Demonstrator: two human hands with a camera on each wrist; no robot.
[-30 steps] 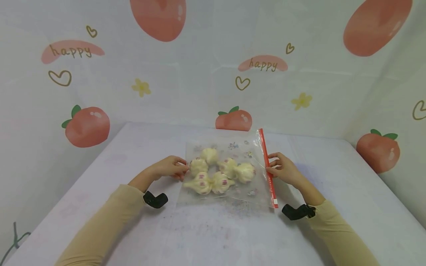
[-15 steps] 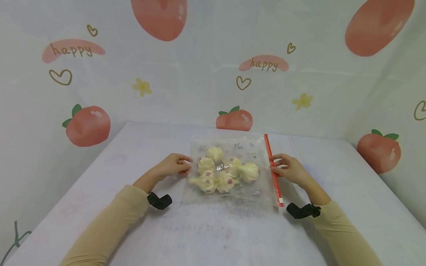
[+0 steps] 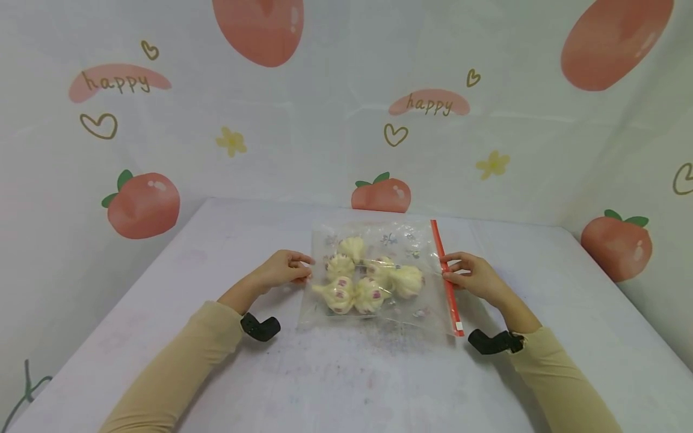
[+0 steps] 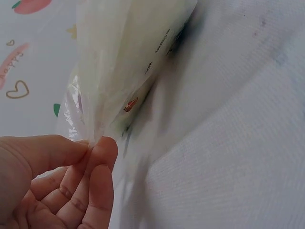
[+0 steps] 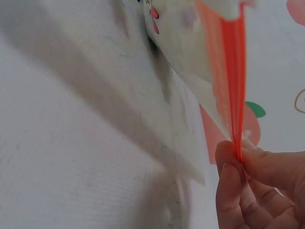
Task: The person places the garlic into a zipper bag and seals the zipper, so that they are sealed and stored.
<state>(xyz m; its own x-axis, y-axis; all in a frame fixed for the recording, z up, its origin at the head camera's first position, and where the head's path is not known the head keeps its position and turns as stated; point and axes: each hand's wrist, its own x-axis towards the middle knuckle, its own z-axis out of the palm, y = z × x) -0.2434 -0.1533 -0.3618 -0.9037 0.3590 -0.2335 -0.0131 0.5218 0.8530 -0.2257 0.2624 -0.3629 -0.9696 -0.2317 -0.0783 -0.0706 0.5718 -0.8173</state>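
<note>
A clear zip bag (image 3: 403, 313) with a red strip (image 3: 448, 282) along its right end lies in the middle of the head view, with several garlic bulbs (image 3: 370, 295) inside. My left hand (image 3: 281, 269) pinches the bag's left edge between thumb and forefinger, plain to see in the left wrist view where the film (image 4: 128, 57) gathers at the fingertips. At the other end my right hand (image 3: 471, 275) pinches the red strip. In the right wrist view the strip (image 5: 231, 71) runs up from the thumb and forefinger. A white slider tab (image 3: 459, 326) sits at the strip's near end.
The bag is over a white cloth-covered table (image 3: 325, 385). Behind the table hangs a white backdrop (image 3: 319, 108) printed with peaches, hearts and flowers. A thin green cord (image 3: 28, 388) shows at the far left edge.
Both hands and the bag have shifted slightly to the right, mostly in the first half second. The red strip's far end sits a little lower. Both pinches stay the same.
</note>
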